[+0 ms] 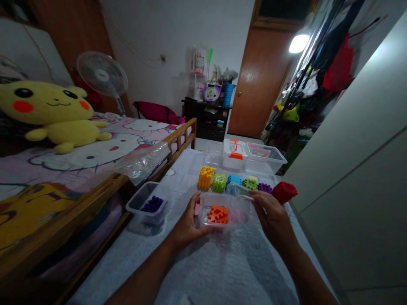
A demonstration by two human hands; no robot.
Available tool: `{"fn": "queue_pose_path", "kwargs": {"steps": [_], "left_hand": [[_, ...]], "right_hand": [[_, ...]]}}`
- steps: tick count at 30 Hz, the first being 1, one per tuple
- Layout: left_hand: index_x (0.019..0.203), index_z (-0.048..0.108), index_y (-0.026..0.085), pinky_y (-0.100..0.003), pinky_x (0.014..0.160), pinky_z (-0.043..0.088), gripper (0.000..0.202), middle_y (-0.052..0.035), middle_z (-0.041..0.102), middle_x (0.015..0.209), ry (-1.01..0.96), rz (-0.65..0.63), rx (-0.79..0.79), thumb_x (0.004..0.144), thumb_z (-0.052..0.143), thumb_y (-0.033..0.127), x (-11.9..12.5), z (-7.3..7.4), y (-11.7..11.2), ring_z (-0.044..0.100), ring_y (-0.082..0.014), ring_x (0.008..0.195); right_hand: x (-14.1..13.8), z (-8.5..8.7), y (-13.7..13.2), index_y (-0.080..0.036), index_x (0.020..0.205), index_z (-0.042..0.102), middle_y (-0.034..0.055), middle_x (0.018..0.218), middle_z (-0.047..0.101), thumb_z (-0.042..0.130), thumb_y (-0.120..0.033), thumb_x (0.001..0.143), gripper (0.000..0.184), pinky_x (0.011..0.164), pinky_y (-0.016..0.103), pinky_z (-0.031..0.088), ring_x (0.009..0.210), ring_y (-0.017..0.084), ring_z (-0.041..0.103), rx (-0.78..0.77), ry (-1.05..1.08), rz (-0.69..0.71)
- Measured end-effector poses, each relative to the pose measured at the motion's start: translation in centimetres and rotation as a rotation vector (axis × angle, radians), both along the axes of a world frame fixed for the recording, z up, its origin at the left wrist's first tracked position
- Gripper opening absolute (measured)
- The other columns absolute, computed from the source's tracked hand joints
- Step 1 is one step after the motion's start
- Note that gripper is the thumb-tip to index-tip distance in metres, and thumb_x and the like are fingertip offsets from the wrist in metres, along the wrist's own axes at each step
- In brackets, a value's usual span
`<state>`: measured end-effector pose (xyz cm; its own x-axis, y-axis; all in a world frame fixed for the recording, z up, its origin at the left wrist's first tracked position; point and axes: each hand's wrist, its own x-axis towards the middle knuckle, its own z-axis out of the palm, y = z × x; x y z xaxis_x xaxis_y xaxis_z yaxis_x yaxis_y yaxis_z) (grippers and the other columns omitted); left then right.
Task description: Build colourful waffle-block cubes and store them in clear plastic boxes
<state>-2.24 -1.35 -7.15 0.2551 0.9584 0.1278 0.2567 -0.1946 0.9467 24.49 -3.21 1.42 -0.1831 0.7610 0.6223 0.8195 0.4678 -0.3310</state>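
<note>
My left hand is wrapped round the left side of a small clear plastic container with a pink clip. Orange interlocking blocks lie inside it. My right hand pinches the edge of a clear plastic lid, which is tilted above the container's far right side. Behind the container is a row of block pieces: a yellow stack, a green cube, blue blocks, lighter green blocks, purple blocks and a red stack.
A clear tub with dark purple blocks stands on the left. At the far end are a white box with orange latches and an open clear bin. A wooden bed rail runs along the left; a pale cabinet borders the right.
</note>
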Motion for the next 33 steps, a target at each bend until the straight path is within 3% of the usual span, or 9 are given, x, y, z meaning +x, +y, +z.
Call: {"fn": "queue_pose_path", "kwargs": {"steps": [4, 8, 15, 26, 30, 33], "left_hand": [[0.148, 0.021, 0.023, -0.048, 0.113, 0.033, 0.106, -0.0154, 0.041, 0.144, -0.085, -0.018, 0.007, 0.063, 0.084, 0.036, 0.0, -0.4, 0.2, 0.043, -0.0332, 0.133], [0.146, 0.025, 0.021, -0.044, 0.113, 0.034, 0.100, -0.0157, 0.039, 0.147, -0.132, -0.040, 0.035, 0.065, 0.082, 0.029, 0.2, -0.3, 0.3, 0.042, -0.0312, 0.135], [0.143, 0.032, 0.021, -0.044, 0.114, 0.032, 0.094, -0.0141, 0.045, 0.144, -0.121, -0.009, 0.060, 0.064, 0.083, 0.031, 0.4, 0.7, -0.1, 0.043, -0.0308, 0.134], [0.145, 0.031, 0.020, -0.043, 0.114, 0.032, 0.090, -0.0132, 0.042, 0.146, -0.162, -0.018, 0.026, 0.066, 0.075, 0.018, 0.2, -0.4, 0.0, 0.042, -0.0300, 0.134], [0.147, 0.030, 0.022, -0.043, 0.114, 0.030, 0.090, -0.0110, 0.039, 0.149, -0.260, -0.119, -0.027, 0.065, 0.065, 0.011, -0.3, -0.1, -0.1, 0.038, -0.0299, 0.136], [0.145, 0.033, 0.025, -0.043, 0.108, 0.037, 0.084, -0.0098, 0.043, 0.146, -0.411, -0.148, -0.131, 0.067, 0.064, 0.020, -0.5, 0.0, 0.1, 0.041, -0.0308, 0.133]], "right_hand": [[-4.4, -0.8, 1.1, -0.020, 0.100, 0.067, 0.0070, 0.110, 0.072, 0.048, -0.023, 0.097, 0.020, 0.092, 0.039, 0.048, 0.106, 0.022, 0.062, 0.049, -0.111, 0.092], [-6.6, -2.2, 1.3, -0.020, 0.102, 0.067, 0.0068, 0.112, 0.072, 0.054, -0.017, 0.093, 0.016, 0.095, 0.042, 0.043, 0.109, 0.024, 0.059, 0.033, -0.226, 0.095], [-7.1, -3.1, 1.2, -0.021, 0.104, 0.067, 0.0056, 0.113, 0.072, 0.057, -0.015, 0.091, 0.018, 0.099, 0.042, 0.037, 0.106, 0.024, 0.060, -0.008, -0.286, 0.047], [-7.4, -3.5, 1.2, -0.022, 0.103, 0.066, 0.0054, 0.113, 0.071, 0.054, -0.014, 0.092, 0.018, 0.096, 0.040, 0.037, 0.104, 0.023, 0.060, -0.030, -0.280, 0.037], [-7.5, -3.6, 1.0, -0.022, 0.103, 0.066, 0.0065, 0.115, 0.070, 0.053, -0.015, 0.092, 0.019, 0.095, 0.041, 0.039, 0.107, 0.024, 0.059, -0.032, -0.263, 0.033], [-7.5, -3.4, 0.6, -0.022, 0.105, 0.066, 0.0076, 0.118, 0.068, 0.050, -0.013, 0.091, 0.023, 0.095, 0.044, 0.040, 0.110, 0.025, 0.058, -0.068, -0.234, 0.049]]}}
